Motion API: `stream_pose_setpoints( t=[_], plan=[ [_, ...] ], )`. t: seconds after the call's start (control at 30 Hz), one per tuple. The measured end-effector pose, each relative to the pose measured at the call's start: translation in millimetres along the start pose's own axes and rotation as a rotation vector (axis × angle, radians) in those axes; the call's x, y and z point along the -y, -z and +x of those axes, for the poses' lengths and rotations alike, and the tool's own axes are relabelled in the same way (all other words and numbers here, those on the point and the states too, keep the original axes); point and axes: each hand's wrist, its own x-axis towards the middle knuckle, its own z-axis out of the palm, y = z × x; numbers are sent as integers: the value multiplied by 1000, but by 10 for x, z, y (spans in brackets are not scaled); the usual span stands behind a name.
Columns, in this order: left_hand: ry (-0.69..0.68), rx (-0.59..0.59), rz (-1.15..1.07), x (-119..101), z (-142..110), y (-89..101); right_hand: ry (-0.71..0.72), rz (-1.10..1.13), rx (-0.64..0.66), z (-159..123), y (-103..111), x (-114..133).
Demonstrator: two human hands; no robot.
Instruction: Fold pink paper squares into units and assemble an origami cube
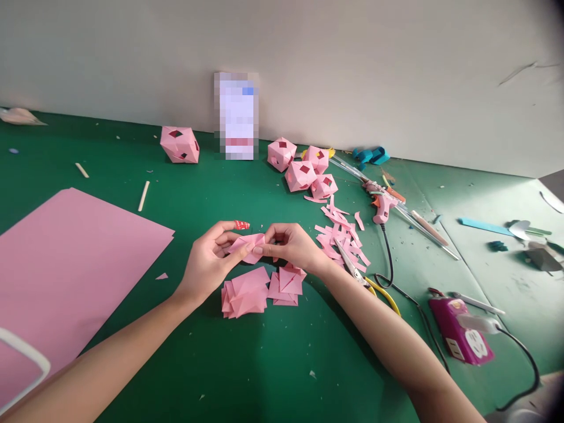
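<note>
Between my two hands is a small folded pink paper piece [251, 245]. My left hand [210, 258] grips its left side, with the thumb pressed on top and a red wrapping on one fingertip. At the right side, my right hand [288, 244] pinches the paper between thumb and fingers. Just below my hands lie a stack of pink paper pieces [247, 292] and a smaller pile of folded pink squares [286, 286]. To the right, scissors [352, 263] with yellow handles rest against pink paper scraps [339, 232], partly behind my right forearm.
Large pink sheets [88, 252] cover the left of the green table [247, 364]. Several pink paper polyhedra [300, 175] and a phone [237, 117] stand at the back. A corded glue gun [384, 207] lies right, above a purple power strip [458, 329].
</note>
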Motion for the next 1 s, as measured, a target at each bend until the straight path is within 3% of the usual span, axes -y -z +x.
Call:
stream_pose_setpoints(
  t=[0.33,1.0],
  plan=[
    [-28,-28,24,-5,-3,-11,21,49,-26,-58,-33,122],
    [4,-45,92,-62,-9,-30,8,-8,-65,-60,-40,111]
  ],
)
